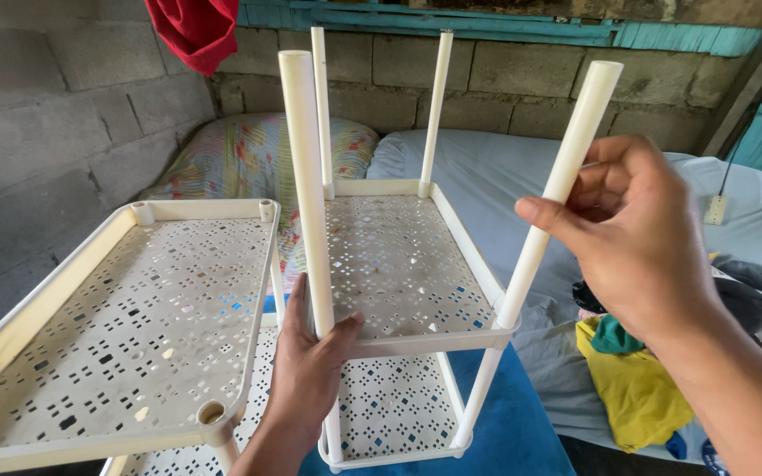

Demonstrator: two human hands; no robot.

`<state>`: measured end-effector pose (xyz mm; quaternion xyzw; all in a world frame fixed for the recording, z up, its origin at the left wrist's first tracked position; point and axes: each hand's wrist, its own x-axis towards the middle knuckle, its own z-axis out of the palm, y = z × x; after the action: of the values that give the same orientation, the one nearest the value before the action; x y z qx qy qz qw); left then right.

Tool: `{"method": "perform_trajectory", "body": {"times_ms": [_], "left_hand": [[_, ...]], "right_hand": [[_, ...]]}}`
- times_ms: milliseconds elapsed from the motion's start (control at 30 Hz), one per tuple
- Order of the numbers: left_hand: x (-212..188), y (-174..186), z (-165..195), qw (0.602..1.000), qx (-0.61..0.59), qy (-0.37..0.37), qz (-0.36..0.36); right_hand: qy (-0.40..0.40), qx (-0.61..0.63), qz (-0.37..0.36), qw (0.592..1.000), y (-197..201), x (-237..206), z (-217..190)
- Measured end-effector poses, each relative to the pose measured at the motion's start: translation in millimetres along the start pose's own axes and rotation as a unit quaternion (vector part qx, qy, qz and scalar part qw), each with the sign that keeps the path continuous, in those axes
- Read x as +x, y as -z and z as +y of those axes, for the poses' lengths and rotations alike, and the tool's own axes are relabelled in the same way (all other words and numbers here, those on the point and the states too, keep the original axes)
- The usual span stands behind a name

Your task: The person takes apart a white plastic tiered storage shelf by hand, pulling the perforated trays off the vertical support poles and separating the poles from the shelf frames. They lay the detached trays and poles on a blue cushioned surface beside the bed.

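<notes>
Right hand (pixel 632 234) around tilted pole (pixel 557 185)

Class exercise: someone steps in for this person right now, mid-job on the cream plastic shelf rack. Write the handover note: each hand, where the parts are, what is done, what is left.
Left hand: gripping the near-left pole at the upper tray.
Right hand: holding the near-right pole, seated at the tray's corner.
Parts: two far poles stand in the back corners; a lower tray sits beneath; a loose tray lies tilted at left, sockets empty.
Done: two trays joined, four poles up.
Left: probably seating the loose tray on the poles.
</notes>
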<state>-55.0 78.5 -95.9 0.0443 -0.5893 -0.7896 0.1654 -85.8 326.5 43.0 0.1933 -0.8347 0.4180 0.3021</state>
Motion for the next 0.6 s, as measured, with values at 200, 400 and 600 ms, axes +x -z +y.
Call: {"method": "perform_trajectory", "body": {"times_ms": [200,400,600], "left_hand": [[0.8,-0.2,-0.2,1.0,0.008,0.016,0.007],[0.6,0.6,-2.6,1.0,-0.009,0.009,0.0],[1.8,1.5,-6.4,0.999,-0.037,-0.01,-0.014]], "right_hand": [[0.05,0.121,-0.078,0.988,15.5,4.1,2.9],[0.077,0.025,-0.026,0.996,4.8,2.1,7.0],[0.031,0.081,-0.053,0.995,13.7,5.7,10.2]]}}
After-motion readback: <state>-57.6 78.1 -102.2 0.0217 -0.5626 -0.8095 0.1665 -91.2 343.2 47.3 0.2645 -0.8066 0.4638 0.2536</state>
